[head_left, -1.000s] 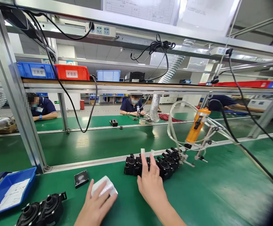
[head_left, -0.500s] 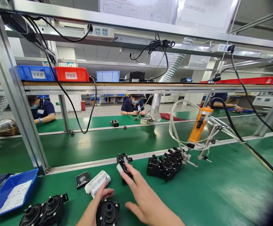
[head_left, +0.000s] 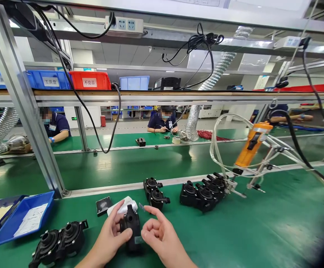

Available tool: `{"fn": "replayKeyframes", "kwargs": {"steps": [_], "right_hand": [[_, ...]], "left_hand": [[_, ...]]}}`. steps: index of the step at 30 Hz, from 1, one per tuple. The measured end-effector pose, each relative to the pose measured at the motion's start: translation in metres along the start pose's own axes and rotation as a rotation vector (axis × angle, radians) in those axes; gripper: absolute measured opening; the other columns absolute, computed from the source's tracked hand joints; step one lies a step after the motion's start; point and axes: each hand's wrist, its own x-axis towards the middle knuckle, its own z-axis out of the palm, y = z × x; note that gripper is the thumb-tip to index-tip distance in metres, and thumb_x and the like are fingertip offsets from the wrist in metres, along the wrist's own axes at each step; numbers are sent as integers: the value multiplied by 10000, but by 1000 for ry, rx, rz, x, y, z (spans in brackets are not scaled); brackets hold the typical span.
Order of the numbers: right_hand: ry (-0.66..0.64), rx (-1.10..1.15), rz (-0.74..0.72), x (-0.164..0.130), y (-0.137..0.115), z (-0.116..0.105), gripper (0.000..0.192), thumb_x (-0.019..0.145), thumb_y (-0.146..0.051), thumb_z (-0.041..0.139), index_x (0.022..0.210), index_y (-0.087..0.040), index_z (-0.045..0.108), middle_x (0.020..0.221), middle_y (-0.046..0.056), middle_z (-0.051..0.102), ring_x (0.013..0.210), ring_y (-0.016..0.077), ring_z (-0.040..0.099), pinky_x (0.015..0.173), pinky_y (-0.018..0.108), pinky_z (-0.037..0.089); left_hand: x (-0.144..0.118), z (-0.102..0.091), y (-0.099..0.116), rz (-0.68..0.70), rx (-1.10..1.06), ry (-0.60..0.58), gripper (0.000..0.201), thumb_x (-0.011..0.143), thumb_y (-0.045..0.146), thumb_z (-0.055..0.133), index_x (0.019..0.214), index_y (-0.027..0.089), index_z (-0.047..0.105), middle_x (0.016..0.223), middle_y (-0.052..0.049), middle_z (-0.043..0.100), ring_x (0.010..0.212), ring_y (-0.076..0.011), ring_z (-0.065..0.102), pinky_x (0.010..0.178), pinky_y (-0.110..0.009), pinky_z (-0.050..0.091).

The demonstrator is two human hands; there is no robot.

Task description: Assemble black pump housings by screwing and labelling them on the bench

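My left hand [head_left: 108, 232] is closed around a black pump-like part [head_left: 131, 227], thumb across its near face, holding it on edge with a round spout showing. A small greyish label [head_left: 138, 240] lies on the lower side of this part. Beside it is my right hand [head_left: 158, 230], thumb close to that label and the other fingers curled. Another small label [head_left: 141, 207] clings to the tip of its outstretched index finger. Behind the held part lies a white roll or wrapper [head_left: 125, 204], partly hidden, beside a flat black square piece [head_left: 103, 206].
More black pump-like parts stand in groups at left [head_left: 60, 240], behind my hands [head_left: 155, 195] and at right [head_left: 202, 193]. A blue tray [head_left: 46, 212] with white slips sits far left. An orange electric screwdriver [head_left: 253, 145] hangs on an arm at right. Co-workers sit opposite.
My left hand has taken up the black pump-like part and tilted it. My right hand has drawn back to it; a label now shows on the part. The view has shifted.
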Motion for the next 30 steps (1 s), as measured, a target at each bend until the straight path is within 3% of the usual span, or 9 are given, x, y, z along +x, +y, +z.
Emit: {"fn": "replayKeyframes", "kwargs": {"steps": [5,12,20,30], "right_hand": [[18,38,15,3,6,5,755,881,-517,813,1441,-193,424,832,-23,636,649,123,510,646,277,354],[54,33,44,1,3,15,785,846,-496,830,1444,-196,420,808,-25,657,631,137,537,640,281,370],[154,-44,1,1,9,22,734,831,-437,809,1436,-201,466,792,-37,664,551,92,436,578,254,333],[185,-100,-22,3,10,23,720,836,-440,787,1438,-205,469,778,-33,673,550,107,435,573,254,334]], "left_hand": [[1,-2,5,-26,-55,-56,951,826,465,880,1602,347,342,1386,-136,667,1203,-316,680,1057,-451,493],[2,-2,5,-33,-59,-38,937,823,455,890,1595,346,369,1378,-138,673,1231,-324,675,1084,-464,478],[2,0,4,-6,-48,-34,919,825,454,888,1586,350,382,1364,-132,692,1248,-332,670,1106,-476,465],[2,0,3,-10,-52,-38,903,824,444,892,1575,355,397,1372,-127,691,1232,-323,681,1058,-448,495]]}}
